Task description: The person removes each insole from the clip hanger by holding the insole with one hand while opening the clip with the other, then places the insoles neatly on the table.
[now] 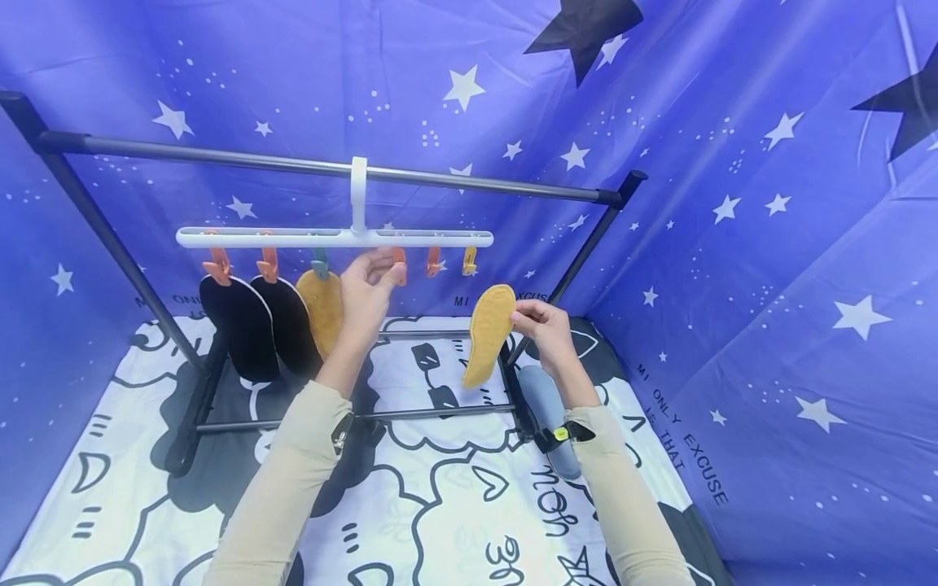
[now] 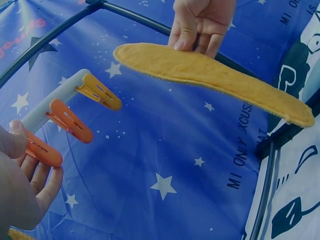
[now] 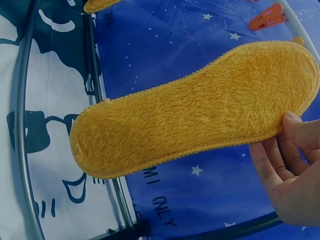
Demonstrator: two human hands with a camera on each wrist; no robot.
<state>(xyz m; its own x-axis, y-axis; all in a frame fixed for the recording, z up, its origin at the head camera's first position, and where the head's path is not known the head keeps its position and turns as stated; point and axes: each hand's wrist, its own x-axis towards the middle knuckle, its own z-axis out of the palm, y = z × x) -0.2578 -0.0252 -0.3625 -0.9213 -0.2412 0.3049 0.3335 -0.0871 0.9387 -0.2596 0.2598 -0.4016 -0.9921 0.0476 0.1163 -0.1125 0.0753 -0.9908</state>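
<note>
With thumb and fingers, my right hand [image 1: 545, 334] pinches a fuzzy yellow insole [image 1: 489, 335] by its edge, to the right of the hanger. My left hand [image 1: 369, 289] grips an orange clip [image 2: 44, 150] on the white hanger [image 1: 293, 238]. Two free clips, one orange [image 1: 434, 261] and one yellow [image 1: 469, 260], hang to the right of that hand. On the hanger's left half, two orange clips [image 1: 217, 267] hold black insoles [image 1: 238, 330], and a teal clip [image 1: 319, 263] holds another yellow insole [image 1: 311, 301], partly hidden by my left wrist.
The hanger hooks over the top bar [image 1: 469, 177] of a dark metal rack. A grey-blue insole [image 1: 538, 399] lies on the patterned black-and-white cloth [image 1: 454, 521] by the rack's right foot, partly behind my right forearm. A blue star-printed curtain [image 1: 696, 285] surrounds the rack.
</note>
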